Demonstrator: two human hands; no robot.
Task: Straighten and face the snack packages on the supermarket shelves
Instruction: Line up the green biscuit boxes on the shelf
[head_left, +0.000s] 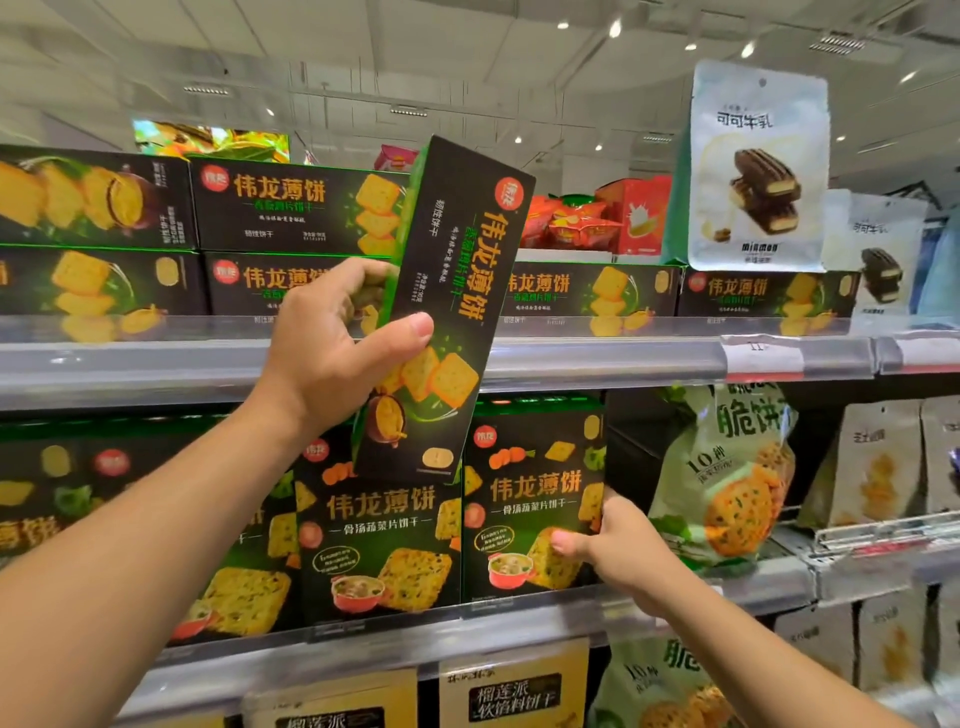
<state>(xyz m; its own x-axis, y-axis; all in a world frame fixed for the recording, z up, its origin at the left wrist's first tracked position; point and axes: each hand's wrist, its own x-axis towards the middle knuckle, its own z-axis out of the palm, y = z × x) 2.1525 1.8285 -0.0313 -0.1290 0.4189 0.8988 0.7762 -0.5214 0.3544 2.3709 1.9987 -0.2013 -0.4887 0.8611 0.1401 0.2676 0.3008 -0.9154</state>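
My left hand (332, 343) grips a long black-and-green cracker box (457, 291), held nearly upright and tilted right, in front of the upper shelf. Behind it, matching boxes (291, 208) lie flat in two stacked rows. My right hand (618, 556) clasps the right edge of a square black cracker box (530, 499) that stands on the middle shelf, thumb on its front. A second square box (379, 530) of the same kind stands to its left.
A clear shelf rail (623, 358) with a price tag runs below the upper row. A white chocolate-biscuit pouch (758, 171) hangs at upper right. Green cracker bags (727, 483) and beige pouches (878, 462) fill the right side. Yellow-labelled boxes (514, 691) sit on the shelf below.
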